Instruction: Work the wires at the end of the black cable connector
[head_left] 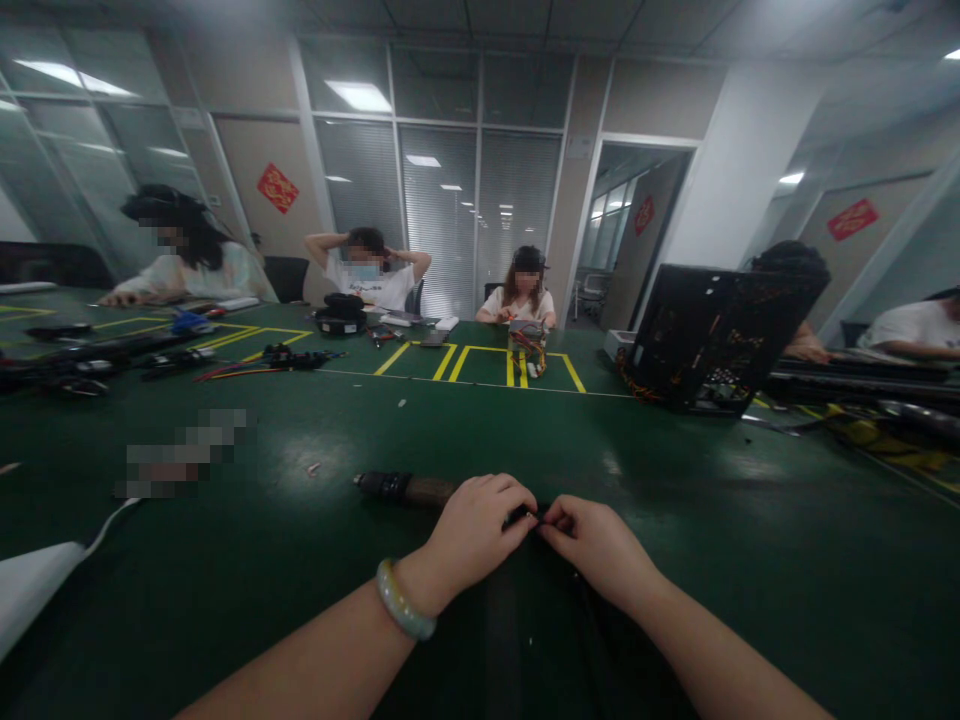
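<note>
From my head view, the work in front of me is fine and done by fingertip. My left hand is closed over a small dark piece, thumb and fingers pressed around it, with a bright glint showing at its end. My right hand meets it there, thumb and forefinger drawn together in a pinch on the same piece. What exactly it is I can't tell; my own fingers cover most of it. It sits right between my two hands, near the middle of the green counter.

I'd judge the step in hand to be a two-handed adjustment of this little part. That calls for the left to steady it while the right makes small, careful motions, without dropping it.

Beyond my left knuckles lies a dark cylindrical tool, its metal tip pointing left, its other end hidden by my hand. A pale bracelet circles my left wrist. Farther off to the left are bundled wires; to the right stands a black computer case, well apart from my hands.
</note>
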